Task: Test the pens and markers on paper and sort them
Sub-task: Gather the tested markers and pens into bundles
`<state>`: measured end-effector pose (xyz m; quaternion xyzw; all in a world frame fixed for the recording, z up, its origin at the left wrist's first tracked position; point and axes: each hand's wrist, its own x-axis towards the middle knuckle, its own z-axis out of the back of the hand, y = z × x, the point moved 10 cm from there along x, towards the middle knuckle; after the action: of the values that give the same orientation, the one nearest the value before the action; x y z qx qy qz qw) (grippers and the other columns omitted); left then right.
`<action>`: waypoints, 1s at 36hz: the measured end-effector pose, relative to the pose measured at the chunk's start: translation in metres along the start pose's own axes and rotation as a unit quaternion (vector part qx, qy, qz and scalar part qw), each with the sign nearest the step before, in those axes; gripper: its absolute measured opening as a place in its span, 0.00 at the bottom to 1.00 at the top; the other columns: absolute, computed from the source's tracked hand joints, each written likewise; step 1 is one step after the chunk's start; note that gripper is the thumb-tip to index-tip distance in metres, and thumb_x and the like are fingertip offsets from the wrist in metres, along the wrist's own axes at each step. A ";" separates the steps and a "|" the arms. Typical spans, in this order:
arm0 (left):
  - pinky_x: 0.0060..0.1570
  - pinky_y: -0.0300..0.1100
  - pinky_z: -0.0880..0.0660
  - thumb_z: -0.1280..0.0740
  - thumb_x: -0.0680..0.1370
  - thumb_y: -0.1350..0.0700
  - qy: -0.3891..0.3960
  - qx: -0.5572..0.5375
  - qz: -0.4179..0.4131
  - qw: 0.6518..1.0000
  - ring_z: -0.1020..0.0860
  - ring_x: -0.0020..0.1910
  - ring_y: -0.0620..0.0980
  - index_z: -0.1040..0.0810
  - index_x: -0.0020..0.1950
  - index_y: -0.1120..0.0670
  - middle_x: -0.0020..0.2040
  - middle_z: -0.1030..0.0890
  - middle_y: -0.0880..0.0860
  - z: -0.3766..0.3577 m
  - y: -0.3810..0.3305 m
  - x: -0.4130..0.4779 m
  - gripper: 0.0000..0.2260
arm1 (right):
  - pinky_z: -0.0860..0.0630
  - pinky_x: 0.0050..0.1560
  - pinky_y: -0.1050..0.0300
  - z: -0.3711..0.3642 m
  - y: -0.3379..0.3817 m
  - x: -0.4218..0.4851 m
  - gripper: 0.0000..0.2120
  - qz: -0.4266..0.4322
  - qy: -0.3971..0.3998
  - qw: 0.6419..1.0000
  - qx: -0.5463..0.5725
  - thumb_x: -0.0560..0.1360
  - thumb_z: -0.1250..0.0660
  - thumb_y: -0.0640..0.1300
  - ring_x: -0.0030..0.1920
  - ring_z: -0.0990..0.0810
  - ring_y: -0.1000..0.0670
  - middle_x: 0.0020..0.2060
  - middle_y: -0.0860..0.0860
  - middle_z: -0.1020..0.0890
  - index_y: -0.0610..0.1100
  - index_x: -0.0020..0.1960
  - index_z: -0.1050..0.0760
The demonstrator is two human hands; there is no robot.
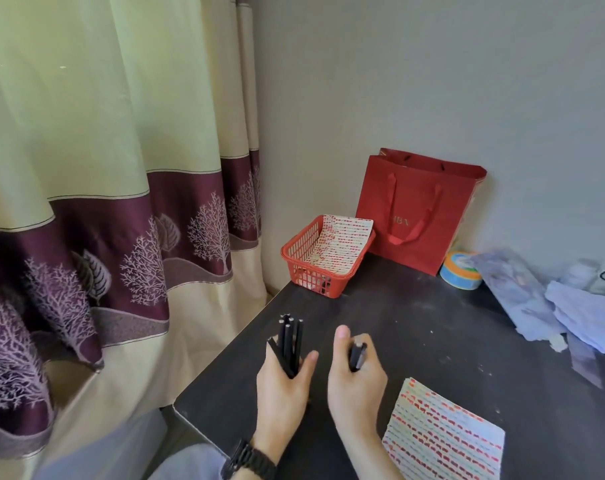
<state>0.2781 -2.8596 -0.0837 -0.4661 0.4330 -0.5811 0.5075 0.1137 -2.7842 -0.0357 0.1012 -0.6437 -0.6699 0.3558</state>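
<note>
We see two hands above a dark table (415, 323), both holding black pens, with a sheet of test marks close by.

The left hand (282, 386), a black watch (249, 460) on its wrist, curls its fingers and thumb round a bundle of pens (290, 344) that stands nearly upright. Just beside it, the right hand (358, 382) closes round a dark pen (357, 355) with the thumb raised; blur keeps us from telling whether it holds more than one. The paper (443, 434), covered in red and blue dashes, lies flat on the table near the right hand. At the far corner we see a red basket (295, 252) holding a second marked sheet (339, 244). A red bag (415, 209) leans on the wall beside it, a roll of tape (460, 270) next to that. A curtain (103, 168) hangs at left.
</note>
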 end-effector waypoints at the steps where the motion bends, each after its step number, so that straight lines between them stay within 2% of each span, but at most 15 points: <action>1: 0.39 0.56 0.19 0.24 0.73 0.47 -0.005 0.000 -0.002 1.000 0.18 0.35 0.50 0.29 0.46 0.37 0.39 0.19 0.45 0.000 0.003 0.000 0.14 | 0.30 0.34 0.68 -0.005 -0.004 -0.003 0.20 0.002 0.015 1.000 -0.010 0.77 0.42 0.68 0.31 0.24 0.57 0.30 0.57 0.22 0.55 0.36 0.32; 3: 0.39 0.49 0.19 0.24 0.73 0.46 -0.019 0.002 -0.017 1.000 0.19 0.35 0.47 0.29 0.46 0.37 0.39 0.19 0.44 0.002 0.001 0.001 0.13 | 0.30 0.34 0.69 -0.012 -0.011 -0.006 0.17 -0.005 0.033 0.999 -0.011 0.76 0.41 0.67 0.32 0.22 0.57 0.31 0.57 0.20 0.56 0.37 0.30; 5: 0.36 0.35 0.23 0.25 0.74 0.45 -0.036 0.006 -0.046 0.998 0.21 0.33 0.43 0.29 0.45 0.40 0.38 0.20 0.44 0.007 -0.007 0.002 0.12 | 0.29 0.34 0.67 -0.010 -0.014 -0.003 0.18 -0.033 0.025 0.999 0.008 0.75 0.40 0.67 0.29 0.23 0.56 0.29 0.54 0.21 0.55 0.35 0.30; 7: 0.33 0.30 0.28 0.26 0.72 0.40 -0.041 -0.005 -0.055 0.998 0.24 0.30 0.42 0.28 0.43 0.44 0.35 0.21 0.44 0.010 -0.014 0.001 0.14 | 0.29 0.34 0.63 -0.004 -0.017 0.001 0.21 -0.074 0.015 0.996 0.042 0.75 0.36 0.65 0.27 0.27 0.55 0.25 0.52 0.26 0.52 0.32 0.32; 9: 0.32 0.30 0.28 0.28 0.69 0.34 -0.037 -0.026 -0.045 0.998 0.26 0.29 0.40 0.26 0.43 0.47 0.33 0.23 0.46 0.012 -0.015 0.000 0.18 | 0.29 0.33 0.52 0.006 -0.023 0.003 0.20 -0.134 0.018 0.987 0.088 0.76 0.31 0.58 0.27 0.29 0.50 0.25 0.50 0.29 0.51 0.31 0.31; 10: 0.33 0.33 0.26 0.29 0.68 0.33 -0.030 -0.041 -0.033 0.998 0.24 0.30 0.41 0.25 0.44 0.48 0.33 0.22 0.47 0.009 -0.014 0.000 0.20 | 0.32 0.30 0.53 0.014 -0.028 0.002 0.19 -0.168 0.016 0.977 0.128 0.77 0.30 0.54 0.26 0.31 0.50 0.25 0.49 0.30 0.50 0.32 0.31; 12: 0.37 0.48 0.22 0.28 0.67 0.33 -0.018 -0.073 -0.006 0.997 0.19 0.32 0.51 0.22 0.46 0.48 0.35 0.19 0.54 0.000 -0.011 0.001 0.21 | 0.38 0.24 0.59 0.038 -0.035 0.001 0.18 -0.222 0.008 0.949 0.222 0.78 0.29 0.48 0.22 0.37 0.53 0.23 0.50 0.35 0.46 0.35 0.34; 15: 0.28 0.43 0.28 0.29 0.64 0.31 0.004 -0.118 -0.006 0.993 0.27 0.21 0.53 0.22 0.38 0.48 0.25 0.24 0.55 -0.023 -0.023 -0.003 0.21 | 0.44 0.23 0.62 0.099 -0.036 0.004 0.16 -0.241 -0.031 0.921 0.305 0.78 0.30 0.43 0.22 0.43 0.54 0.24 0.50 0.40 0.43 0.38 0.34; 19: 0.23 0.35 0.33 0.33 0.69 0.31 0.081 -0.127 -0.028 0.988 0.31 0.16 0.50 0.25 0.29 0.55 0.20 0.28 0.58 -0.081 -0.056 -0.020 0.27 | 0.46 0.27 0.57 0.215 -0.032 0.002 0.14 -0.221 -0.129 0.911 0.323 0.76 0.30 0.46 0.22 0.45 0.52 0.23 0.49 0.42 0.42 0.39 0.32; 22: 0.15 0.39 0.39 0.34 0.72 0.34 0.145 -0.134 -0.050 0.979 0.28 0.19 0.50 0.22 0.34 0.54 0.23 0.24 0.59 -0.129 -0.087 -0.043 0.23 | 0.46 0.25 0.58 0.304 -0.020 -0.010 0.20 -0.189 -0.214 0.905 0.315 0.70 0.29 0.53 0.20 0.45 0.52 0.22 0.49 0.43 0.45 0.31 0.36; 24: 0.17 0.41 0.35 0.33 0.72 0.36 0.191 -0.163 -0.061 0.966 0.26 0.21 0.51 0.22 0.39 0.55 0.26 0.22 0.58 -0.162 -0.111 -0.064 0.21 | 0.43 0.24 0.58 0.360 -0.006 -0.021 0.22 -0.154 -0.264 0.905 0.297 0.69 0.30 0.56 0.20 0.44 0.52 0.22 0.50 0.43 0.47 0.27 0.37; 27: 0.24 0.39 0.28 0.30 0.77 0.38 0.277 -0.226 -0.058 0.932 0.28 0.20 0.53 0.24 0.40 0.52 0.25 0.25 0.54 -0.216 -0.152 -0.110 0.18 | 0.38 0.23 0.58 0.441 0.009 -0.042 0.22 -0.104 -0.340 0.893 0.277 0.71 0.33 0.58 0.20 0.41 0.53 0.22 0.51 0.40 0.48 0.26 0.34; 31: 0.22 0.40 0.36 0.30 0.77 0.41 0.363 -0.310 -0.018 0.879 0.39 0.20 0.49 0.29 0.34 0.50 0.26 0.38 0.51 -0.285 -0.206 -0.179 0.19 | 0.35 0.23 0.59 0.532 0.015 -0.068 0.22 -0.053 -0.427 0.861 0.271 0.78 0.35 0.57 0.22 0.40 0.53 0.24 0.52 0.39 0.48 0.29 0.31; 34: 0.24 0.42 0.43 0.32 0.75 0.40 0.429 -0.336 0.010 0.839 0.45 0.23 0.50 0.35 0.29 0.48 0.27 0.42 0.53 -0.334 -0.240 -0.242 0.21 | 0.35 0.23 0.61 0.586 0.016 -0.075 0.22 -0.023 -0.460 0.843 0.277 0.81 0.36 0.54 0.22 0.40 0.54 0.24 0.53 0.39 0.49 0.31 0.31; 36: 0.24 0.42 0.43 0.34 0.77 0.39 0.469 -0.329 -0.008 0.820 0.43 0.23 0.51 0.34 0.29 0.49 0.25 0.40 0.53 -0.361 -0.264 -0.287 0.22 | 0.36 0.25 0.61 0.618 0.015 -0.077 0.21 -0.011 -0.474 0.839 0.266 0.82 0.37 0.53 0.23 0.40 0.54 0.24 0.54 0.38 0.49 0.31 0.32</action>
<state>-0.1113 -2.5350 0.0764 -0.2794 0.7804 -0.5567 0.0551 -0.1915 -2.2477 0.0468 -0.1312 -0.8859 -0.4431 -0.0411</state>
